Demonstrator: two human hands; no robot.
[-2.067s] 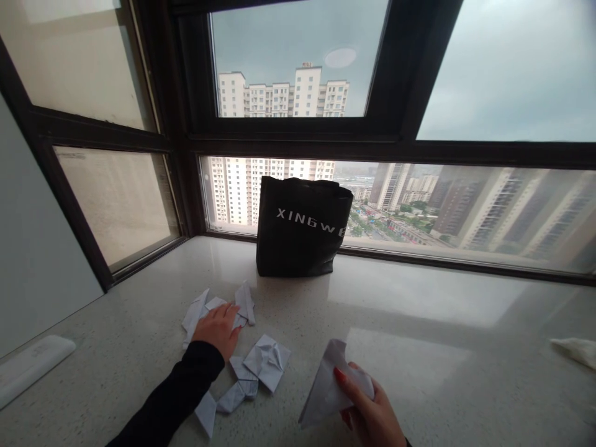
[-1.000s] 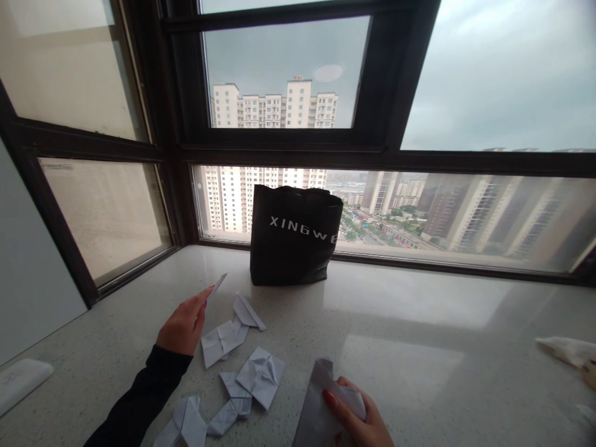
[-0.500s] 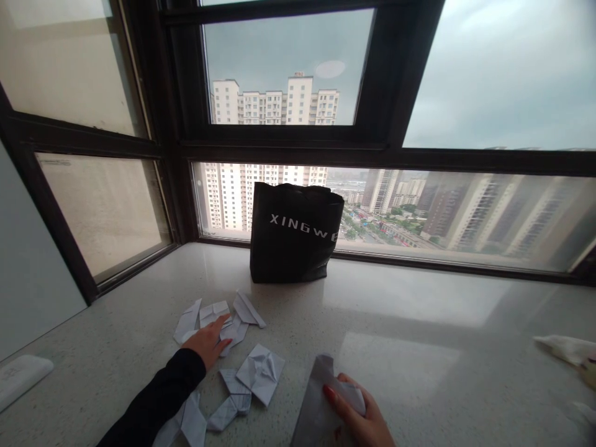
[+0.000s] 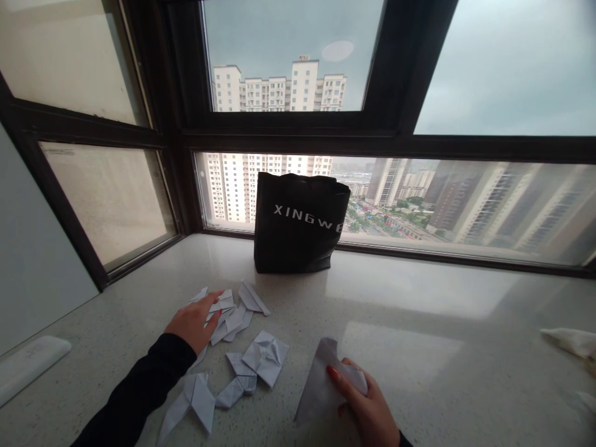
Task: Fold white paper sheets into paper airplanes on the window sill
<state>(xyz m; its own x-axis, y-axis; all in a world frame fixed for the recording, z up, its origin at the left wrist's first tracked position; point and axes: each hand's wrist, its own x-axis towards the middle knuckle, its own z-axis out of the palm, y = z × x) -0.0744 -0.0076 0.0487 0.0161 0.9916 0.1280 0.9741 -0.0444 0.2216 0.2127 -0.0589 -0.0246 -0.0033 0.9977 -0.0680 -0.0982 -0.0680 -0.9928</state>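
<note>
My left hand (image 4: 193, 320), in a black sleeve, reaches over a cluster of folded white papers (image 4: 239, 321) on the pale speckled counter. Its fingers are apart, touching the papers. My right hand (image 4: 363, 394) pinches a folded sheet of paper (image 4: 318, 388) between thumb and fingers, slightly right of the middle. Between the hands lies a square folded paper (image 4: 265, 358), overlapping a chain-like folded piece (image 4: 235, 390). A winged paper shape (image 4: 192, 400) rests below my left hand.
A black bag (image 4: 298, 233) with white lettering stands against the window at the back of the counter (image 4: 410, 304). At the left edge lies a white object (image 4: 35, 366). A crumpled whitish item (image 4: 570, 341) sits at the right edge.
My left hand has drawn back a little to the left and its fingers now rest over the papers. My right hand keeps the sheet. The view has shifted slightly.
</note>
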